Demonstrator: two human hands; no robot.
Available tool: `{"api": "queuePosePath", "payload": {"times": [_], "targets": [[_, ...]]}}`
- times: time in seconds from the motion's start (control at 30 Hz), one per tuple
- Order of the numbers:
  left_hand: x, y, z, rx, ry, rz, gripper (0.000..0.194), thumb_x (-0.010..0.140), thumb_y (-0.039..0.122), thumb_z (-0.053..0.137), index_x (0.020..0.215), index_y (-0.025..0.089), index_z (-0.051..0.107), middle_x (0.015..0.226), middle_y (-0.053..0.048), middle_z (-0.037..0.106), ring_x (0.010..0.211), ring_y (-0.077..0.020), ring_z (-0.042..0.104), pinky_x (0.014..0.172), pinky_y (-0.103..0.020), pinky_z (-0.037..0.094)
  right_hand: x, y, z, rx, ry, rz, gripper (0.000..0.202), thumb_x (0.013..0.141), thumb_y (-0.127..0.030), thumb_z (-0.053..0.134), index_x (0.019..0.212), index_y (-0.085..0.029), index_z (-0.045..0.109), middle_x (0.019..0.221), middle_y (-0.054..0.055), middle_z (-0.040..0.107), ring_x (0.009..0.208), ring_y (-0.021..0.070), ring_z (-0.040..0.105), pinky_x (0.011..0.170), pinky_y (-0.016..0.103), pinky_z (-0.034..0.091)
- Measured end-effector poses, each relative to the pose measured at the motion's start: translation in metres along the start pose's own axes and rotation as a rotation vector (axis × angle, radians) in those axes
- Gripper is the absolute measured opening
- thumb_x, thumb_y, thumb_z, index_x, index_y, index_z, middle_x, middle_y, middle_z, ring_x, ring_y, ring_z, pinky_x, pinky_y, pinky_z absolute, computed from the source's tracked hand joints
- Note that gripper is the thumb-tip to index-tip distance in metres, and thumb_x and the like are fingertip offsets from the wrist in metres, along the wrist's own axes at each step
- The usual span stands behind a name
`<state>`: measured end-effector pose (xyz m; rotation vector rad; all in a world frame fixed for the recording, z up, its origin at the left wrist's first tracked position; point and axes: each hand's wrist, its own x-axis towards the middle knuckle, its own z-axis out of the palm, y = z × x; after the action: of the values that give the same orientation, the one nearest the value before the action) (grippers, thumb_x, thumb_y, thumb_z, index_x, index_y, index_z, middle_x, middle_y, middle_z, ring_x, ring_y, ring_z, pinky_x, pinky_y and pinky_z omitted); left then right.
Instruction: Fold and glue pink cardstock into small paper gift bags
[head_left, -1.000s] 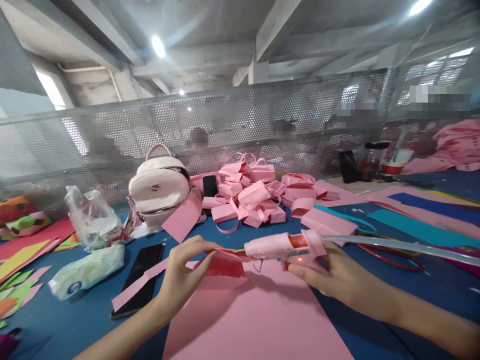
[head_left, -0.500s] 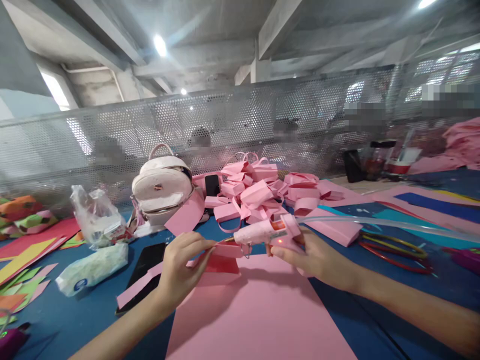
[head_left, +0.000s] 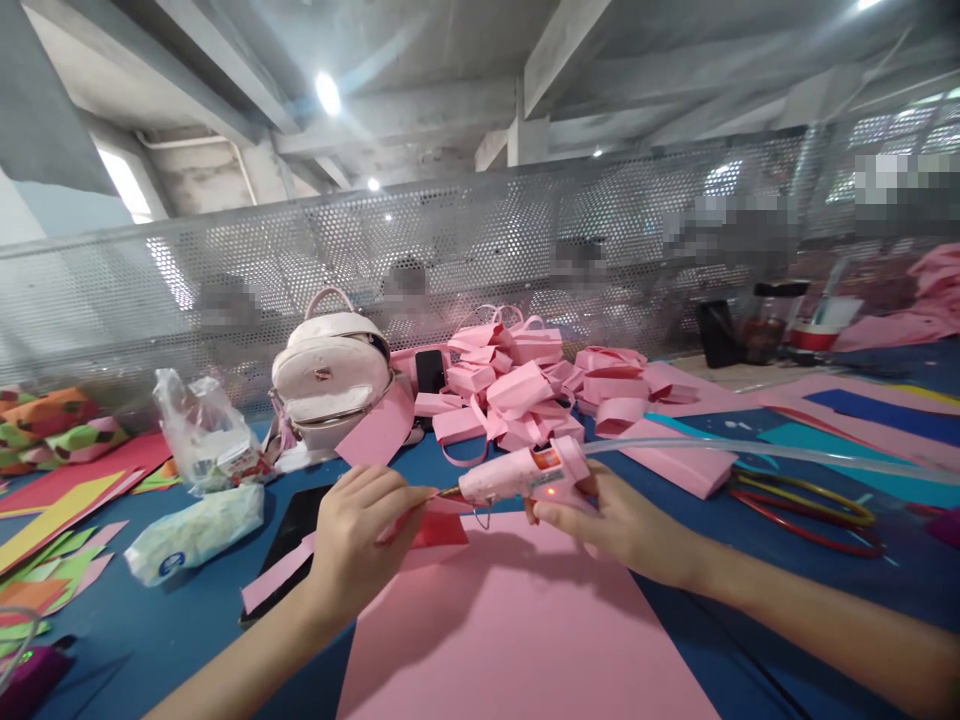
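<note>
In my right hand (head_left: pixel 619 520) is a pink hot glue gun (head_left: pixel 517 475), lit by a small orange light, with a long clear glue stick (head_left: pixel 750 450) running out of its back. Its nozzle points left and meets the edge of a folded pink paper piece (head_left: pixel 439 530). My left hand (head_left: pixel 367 530) pinches that piece between thumb and fingers, which hide part of it. Below both hands lies a large pink paper sheet (head_left: pixel 525 620). A narrow pink strip (head_left: pixel 277 578) sticks out left of my left wrist, over a dark phone-like slab (head_left: pixel 296 530).
Behind my hands is a heap of pink paper baskets (head_left: pixel 510 385), beside a white backpack (head_left: pixel 330 380). A tissue pack (head_left: pixel 195 530) and a plastic bag (head_left: pixel 199 430) lie left, near coloured paper (head_left: pixel 60 520). Red and yellow loops (head_left: pixel 810 510) rest on the right.
The glue gun has moved left along the paper edge, its nozzle now closer to my left fingertips. The view has shifted slightly. Both hands keep their hold.
</note>
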<state>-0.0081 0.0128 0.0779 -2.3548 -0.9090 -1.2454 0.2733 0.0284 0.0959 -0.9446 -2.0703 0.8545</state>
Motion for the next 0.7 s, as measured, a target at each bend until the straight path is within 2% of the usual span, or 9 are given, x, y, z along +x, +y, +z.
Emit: {"api": "queuePosePath", "payload": {"times": [0.27,0.47,0.7], "targets": [[-0.0022,0.0006,0.0005,-0.033,0.003,0.005,0.012,0.093,0.008,0.062,0.094,0.017,0.069,0.074,-0.004,0.070,0.067,-0.0169,0.060,0.062,-0.030,0.040,-0.0008,0.0018,0.0046,0.045,-0.036,0.023,0.039,0.091,-0.052,0.055,0.073,-0.018,0.060,0.070,0.001,0.056,0.067,0.0163,0.052,0.061,0.025,0.043],[-0.0023,0.0011,0.0011,-0.053,0.002,-0.007,0.013,0.093,0.008,0.061,0.095,0.018,0.069,0.073,-0.003,0.069,0.066,-0.0164,0.059,0.062,-0.030,0.039,-0.0027,-0.0037,0.0042,0.093,-0.065,0.072,0.040,0.092,-0.052,0.052,0.069,-0.019,0.055,0.058,-0.003,0.044,0.054,0.0126,0.043,0.051,0.023,0.035],[-0.0031,0.0006,0.0006,-0.067,-0.004,-0.019,0.015,0.092,0.006,0.061,0.093,0.019,0.068,0.073,-0.003,0.069,0.067,-0.0160,0.059,0.063,-0.030,0.040,-0.0035,-0.0039,0.0044,0.114,-0.067,0.108,0.042,0.092,-0.056,0.052,0.071,-0.019,0.056,0.060,-0.003,0.044,0.053,0.0127,0.044,0.049,0.023,0.035]]}}
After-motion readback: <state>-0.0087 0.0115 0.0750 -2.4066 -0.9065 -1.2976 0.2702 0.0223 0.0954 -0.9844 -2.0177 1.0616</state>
